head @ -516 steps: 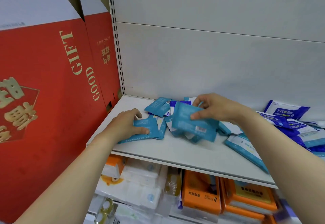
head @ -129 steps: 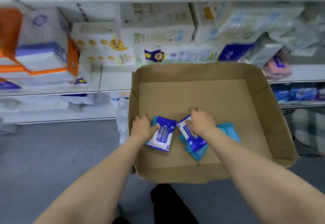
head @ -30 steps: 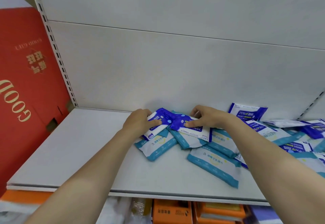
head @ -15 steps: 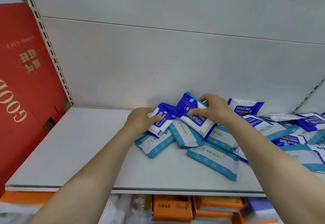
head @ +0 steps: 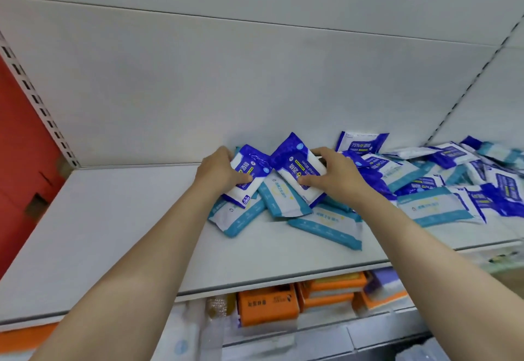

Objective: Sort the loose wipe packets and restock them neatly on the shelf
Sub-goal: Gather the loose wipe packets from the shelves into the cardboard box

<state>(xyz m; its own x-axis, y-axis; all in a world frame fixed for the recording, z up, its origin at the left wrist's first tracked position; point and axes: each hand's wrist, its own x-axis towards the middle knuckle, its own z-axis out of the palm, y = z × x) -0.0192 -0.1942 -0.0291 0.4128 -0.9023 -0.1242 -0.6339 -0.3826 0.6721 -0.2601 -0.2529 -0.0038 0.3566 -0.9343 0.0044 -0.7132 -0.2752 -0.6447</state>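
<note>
Gripping one dark-blue alcohol wipe packet each, both hands work at the far middle of the white shelf [head: 119, 235] in the head view. The left hand [head: 219, 172] has its fingers curled over the far edge of the left blue packet [head: 249, 174] and its thumb pressed on the packet's face, so that grip is closed around it; the packet stands tilted, its near end resting on the teal packets below. The right hand [head: 333, 174] holds the right blue packet [head: 297, 169] the same way, fingers over the far side and thumb on the near face, with the packet tipped up so one corner points at the back panel [head: 255, 77]. The two held packets touch at their inner corners.

Under and just near them lie three teal-and-white wipe packets [head: 326, 226], flat and overlapping, fanned toward the shelf's front edge. To the right a loose heap of blue and teal packets [head: 442, 179] spreads to the picture's edge, one blue packet [head: 361, 143] leaning against the back panel.

A red carton [head: 19, 162] stands at the far left. Orange boxes [head: 266, 305] sit on the lower shelf.
</note>
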